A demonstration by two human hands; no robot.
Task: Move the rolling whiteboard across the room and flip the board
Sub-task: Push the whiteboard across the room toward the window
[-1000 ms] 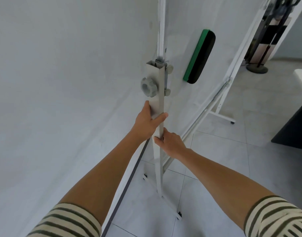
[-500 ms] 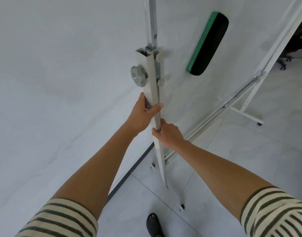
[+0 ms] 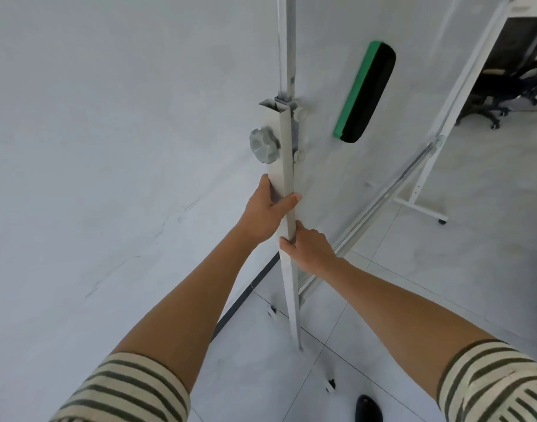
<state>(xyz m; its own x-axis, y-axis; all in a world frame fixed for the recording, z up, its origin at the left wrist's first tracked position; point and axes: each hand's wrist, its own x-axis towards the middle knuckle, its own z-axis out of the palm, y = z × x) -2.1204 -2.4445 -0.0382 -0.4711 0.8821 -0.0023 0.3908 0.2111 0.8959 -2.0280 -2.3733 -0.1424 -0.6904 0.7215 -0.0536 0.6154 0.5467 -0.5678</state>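
Observation:
The rolling whiteboard stands edge-on in front of me, its white surface running back to the right. A green and black eraser sticks to that surface. The near side post of the stand is grey-white, with a grey locking knob on its left side. My left hand is wrapped around the post just below the knob. My right hand grips the same post directly beneath the left one. The post's foot with castors rests on the tiled floor.
A white wall fills the left, very close to the post, with a dark skirting strip at its base. The stand's far leg sits at the right. Black office chairs stand at the far right. My dark shoe shows below.
The view has swung right along the room: the coat stand and dark furniture seen earlier are gone, office chairs appear, my shoe comes into view. Both hands keep the same hold on the post.

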